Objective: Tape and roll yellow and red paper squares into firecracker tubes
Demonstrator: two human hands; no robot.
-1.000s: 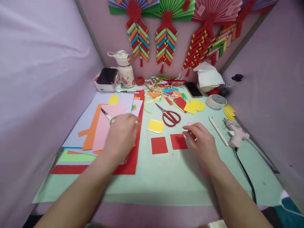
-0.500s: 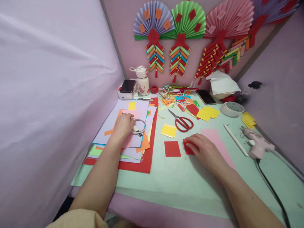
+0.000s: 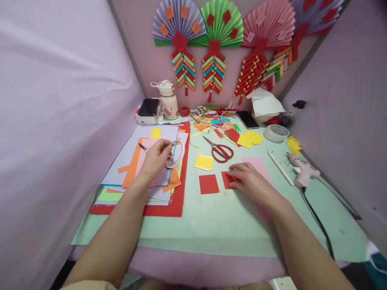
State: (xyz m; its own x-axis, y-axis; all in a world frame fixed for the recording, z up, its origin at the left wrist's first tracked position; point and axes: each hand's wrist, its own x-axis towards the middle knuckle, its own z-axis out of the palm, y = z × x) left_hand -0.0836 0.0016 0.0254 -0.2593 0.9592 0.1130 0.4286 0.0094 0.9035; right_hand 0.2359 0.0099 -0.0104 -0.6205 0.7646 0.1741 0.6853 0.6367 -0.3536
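My left hand (image 3: 157, 157), above the stacked coloured paper (image 3: 117, 149), is closed on a thin white tape roll (image 3: 182, 155) tilted up off the sheets. A craft knife (image 3: 142, 147) lies beside its wrist side, partly hidden by the hand. My right hand (image 3: 249, 181) rests with fingers stretched and apart over a small red paper square (image 3: 226, 181), partly covering it. To the left of that lies a second red square (image 3: 209, 184). Just behind are a stack of yellow paper squares (image 3: 203, 162) and red-handled scissors (image 3: 222, 153).
A glue gun (image 3: 304, 169) with a black cord and a white stick (image 3: 280, 168) lie at right. Paper scraps (image 3: 211, 121), a phone (image 3: 247, 119), a wide tape roll (image 3: 276, 133) and a bottle (image 3: 169, 100) stand along the back. Paper fans (image 3: 222, 24) hang on the wall.
My left hand has picked up the tape roll, which lay low over the papers and now stands tilted. My right hand's fingers have spread over the red square. The view has shifted rightward.
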